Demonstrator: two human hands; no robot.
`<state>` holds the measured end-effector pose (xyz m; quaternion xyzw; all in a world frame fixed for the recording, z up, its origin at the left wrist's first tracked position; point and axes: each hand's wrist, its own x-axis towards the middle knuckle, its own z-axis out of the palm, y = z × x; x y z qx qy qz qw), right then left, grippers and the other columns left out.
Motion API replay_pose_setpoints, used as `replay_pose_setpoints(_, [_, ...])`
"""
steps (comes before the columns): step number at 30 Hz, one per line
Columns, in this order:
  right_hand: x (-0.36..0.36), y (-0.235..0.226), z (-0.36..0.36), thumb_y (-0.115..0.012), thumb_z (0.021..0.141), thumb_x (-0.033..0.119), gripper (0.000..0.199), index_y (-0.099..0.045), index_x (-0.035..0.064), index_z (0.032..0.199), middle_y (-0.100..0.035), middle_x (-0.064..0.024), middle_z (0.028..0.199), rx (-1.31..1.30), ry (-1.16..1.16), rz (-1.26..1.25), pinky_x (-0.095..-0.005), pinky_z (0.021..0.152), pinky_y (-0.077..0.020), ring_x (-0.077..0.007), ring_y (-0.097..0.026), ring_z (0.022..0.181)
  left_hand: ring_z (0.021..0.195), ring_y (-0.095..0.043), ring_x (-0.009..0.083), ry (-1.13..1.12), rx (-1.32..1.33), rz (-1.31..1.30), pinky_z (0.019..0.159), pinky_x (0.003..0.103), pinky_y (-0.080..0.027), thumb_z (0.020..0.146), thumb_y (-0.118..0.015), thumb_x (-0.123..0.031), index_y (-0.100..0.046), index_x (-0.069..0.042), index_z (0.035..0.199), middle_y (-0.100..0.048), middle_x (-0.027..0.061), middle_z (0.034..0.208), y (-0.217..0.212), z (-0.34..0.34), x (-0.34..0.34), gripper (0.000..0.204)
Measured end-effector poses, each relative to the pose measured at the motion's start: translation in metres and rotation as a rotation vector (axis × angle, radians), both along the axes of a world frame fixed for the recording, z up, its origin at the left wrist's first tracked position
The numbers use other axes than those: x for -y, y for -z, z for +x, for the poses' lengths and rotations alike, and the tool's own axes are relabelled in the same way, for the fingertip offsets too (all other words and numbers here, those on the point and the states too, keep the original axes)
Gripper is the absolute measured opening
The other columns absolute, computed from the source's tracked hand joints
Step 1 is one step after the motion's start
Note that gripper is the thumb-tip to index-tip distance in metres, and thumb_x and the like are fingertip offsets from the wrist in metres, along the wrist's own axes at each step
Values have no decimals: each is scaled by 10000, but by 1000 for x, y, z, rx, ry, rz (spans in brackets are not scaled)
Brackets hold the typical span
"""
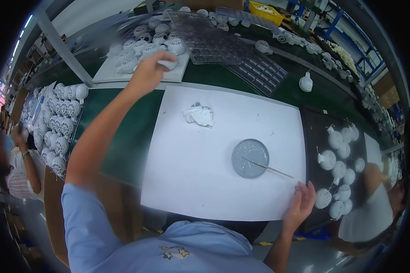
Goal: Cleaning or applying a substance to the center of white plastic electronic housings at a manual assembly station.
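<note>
1. Pale blue fabric of the person's own shirt [187, 250] is being seen closest to the camera, at the lower edge.
2. At the lower right corner of a large white sheet [205, 182], the right hand [300, 204] is being rested, fingers loosely curled on the paper edge and clamped on nothing.
3. The left hand [149, 70] is being stretched far forward, well apart from the right, and is being closed around a small white perforated shell [168, 63] at the near edge of a white board [109, 73] on which many such shells are being kept.
4. This shell is being judged as light, stiff and hollow, probably brittle at its pierced wall; a hold across the solid rim or the domed body is being judged safer than one on the holes or on any thin stub.
5. On the sheet, a round grey dish [250, 158] is being left with a thin brush [271, 169] lying across its rim, and a crumpled white rag [198, 114] is lying farther off.
6. A dark tray [312, 136] to the right is carrying more white shells, some with small spouts; further shells are being stored on a rack [59, 123] at the left.
7. All of this is being borne by a green counter [123, 136], with black gridded trays [214, 41] beyond.
</note>
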<state>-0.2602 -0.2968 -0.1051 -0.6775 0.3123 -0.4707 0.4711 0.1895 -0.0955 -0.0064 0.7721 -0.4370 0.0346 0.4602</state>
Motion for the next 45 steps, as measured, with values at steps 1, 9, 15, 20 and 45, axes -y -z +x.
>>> replay_pose_setpoints(1, [-1, 0, 5, -463, 864, 22, 397, -378, -36, 1247, -546, -155, 1091, 0, -7, 10, -289, 858, -402, -182, -523, 943, 774, -616, 179, -122, -151, 79, 650, 288, -489, 773, -389, -4, -524, -52, 1097, -610, 117, 907, -7, 12, 16, 354])
replay_pose_setpoints(9, [9, 2, 8, -472, 855, 43, 411, -369, -34, 1246, -520, -171, 1133, 7, 7, -26, -288, 844, -380, -179, -501, 943, 670, -638, 217, -357, -276, 144, 579, 302, -528, 718, -604, -74, -409, -62, 1220, -600, 161, 959, -6, 46, 129, 539])
replay_pose_setpoints(15, [8, 6, 12, -506, 852, 84, 428, -372, -36, 1240, -530, -179, 1120, -20, 17, -52, -300, 826, -389, -198, -510, 927, 758, -601, 156, -269, -54, -190, 581, 265, -485, 716, -571, 5, -472, -90, 1230, -583, 120, 965, -43, 65, 60, 532])
replay_pose_setpoints(20, [3, 6, 13, -509, 862, 132, 437, -371, -33, 1242, -535, -181, 1125, -45, 5, -82, -307, 817, -385, -209, -498, 935, 781, -492, 81, -372, -186, -181, 688, 217, -438, 811, -501, -5, -384, -127, 1343, -502, 56, 1039, -100, -63, -131, 559])
replay_pose_setpoints(45, [6, -13, 18, -490, 843, -9, 441, -356, -12, 1263, -541, -175, 1114, -33, -89, 152, -211, 745, -399, -82, -478, 784, 671, -464, 41, -740, -439, 284, 627, 180, -393, 874, -376, -1, -459, -48, 1274, -524, 3, 844, 75, -168, -299, 411])
